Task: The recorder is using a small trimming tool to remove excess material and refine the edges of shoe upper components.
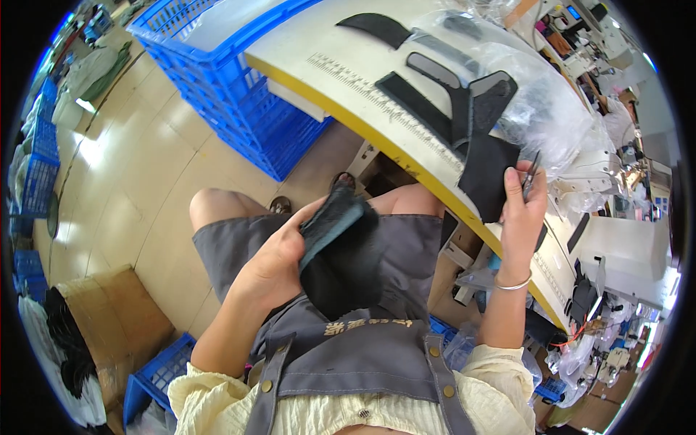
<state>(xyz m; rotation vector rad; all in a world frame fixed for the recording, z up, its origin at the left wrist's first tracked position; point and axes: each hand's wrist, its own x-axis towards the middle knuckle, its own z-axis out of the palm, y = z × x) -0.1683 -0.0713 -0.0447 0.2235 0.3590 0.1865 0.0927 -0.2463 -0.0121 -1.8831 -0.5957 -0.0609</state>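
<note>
My left hand is closed on a floppy black fabric piece above my lap; its folded edge shows a grey-green side. At the table's edge my right hand grips small metal thread snips, points away from me. Its thumb and fingertips are beside a black panel that lies partly over the table edge. Beyond it are a forked black piece with grey inner areas and a long black strip. A curved black piece lies at the far end.
The white table has a yellow edge and a printed ruler scale. Clear plastic bags lie beyond the pieces, near a white sewing machine. Stacked blue crates stand against the table's far left; a cardboard box is at lower left.
</note>
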